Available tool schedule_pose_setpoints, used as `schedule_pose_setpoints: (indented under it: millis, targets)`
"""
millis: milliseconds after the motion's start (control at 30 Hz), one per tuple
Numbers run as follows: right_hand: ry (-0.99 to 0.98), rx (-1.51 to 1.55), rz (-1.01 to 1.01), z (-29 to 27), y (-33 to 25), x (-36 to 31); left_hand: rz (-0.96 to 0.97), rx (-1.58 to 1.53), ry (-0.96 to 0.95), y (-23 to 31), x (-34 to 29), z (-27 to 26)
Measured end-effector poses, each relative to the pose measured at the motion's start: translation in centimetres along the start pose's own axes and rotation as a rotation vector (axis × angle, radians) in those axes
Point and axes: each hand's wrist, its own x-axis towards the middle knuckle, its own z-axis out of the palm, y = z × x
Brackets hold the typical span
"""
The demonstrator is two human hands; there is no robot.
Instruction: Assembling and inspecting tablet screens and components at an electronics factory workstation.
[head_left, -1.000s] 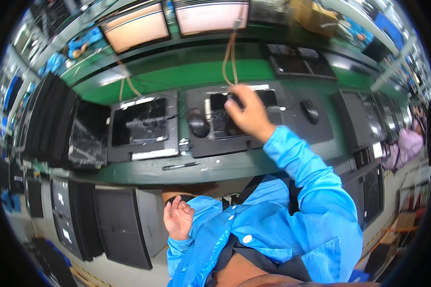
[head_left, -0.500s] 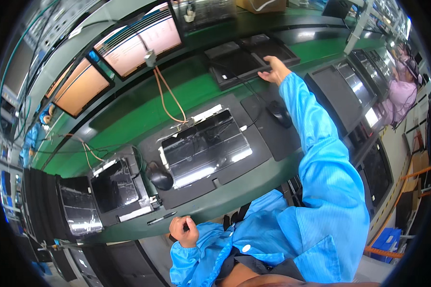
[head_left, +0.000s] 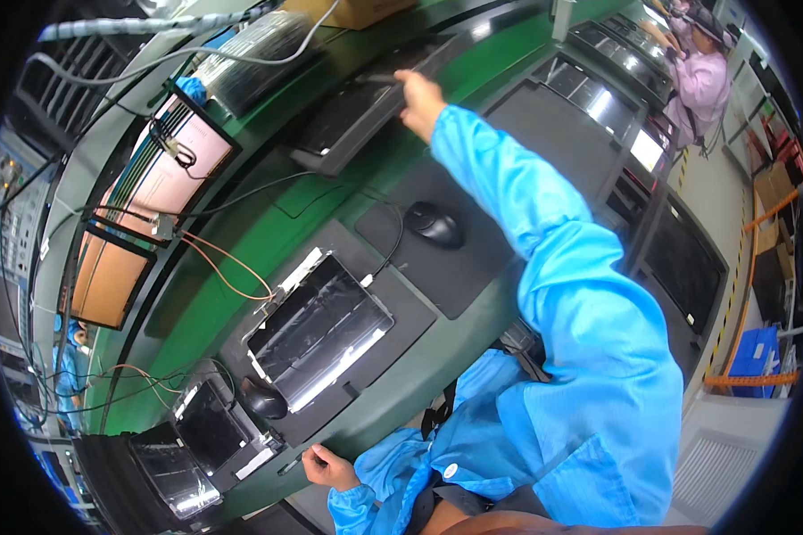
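Observation:
My right hand (head_left: 419,105) reaches far forward, its fingers closed over the near edge of a black tray (head_left: 330,159) with dark flat panels in it. My left hand (head_left: 327,468) is curled by the table's front edge; what is inside it, if anything, is hidden. Close to that hand lies a pen (head_left: 290,465). Between my hands, a display panel (head_left: 321,325) with a glossy dark face rests on a black pad (head_left: 406,312). A black mouse (head_left: 434,225) sits on a dark mat (head_left: 459,276), and another mouse (head_left: 264,400) is beside the panel.
Lit monitors (head_left: 187,160) stand at the left rear, with cables hanging before them. A smaller panel (head_left: 212,428) lies at the left. More black trays (head_left: 553,134) are on the right, where a person in pink (head_left: 700,76) is. A blue bin (head_left: 757,361) stands beyond.
The view has swung right. My right hand, earlier open beside the black tray, is now closed on its edge. The tray appears shifted and tilted. My left hand remains curled near the pen.

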Motion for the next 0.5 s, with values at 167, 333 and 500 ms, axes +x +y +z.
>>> schedule_pose_setpoints:
  millis: [167,333,500]
  targets:
    - [-0.012,-0.042,-0.155,-11.4,-13.6,1.7,-0.02,0.039,0.018,0.1,0.1,-0.1]
    - [-0.038,-0.196,-0.219,-22.9,-25.8,-4.1,0.034,0.049,-0.011,1.1,0.6,-0.6]
    - [-0.089,-0.262,0.079,-36.5,-30.1,-2.5,0.432,-0.081,-0.084,5.6,3.6,2.1]
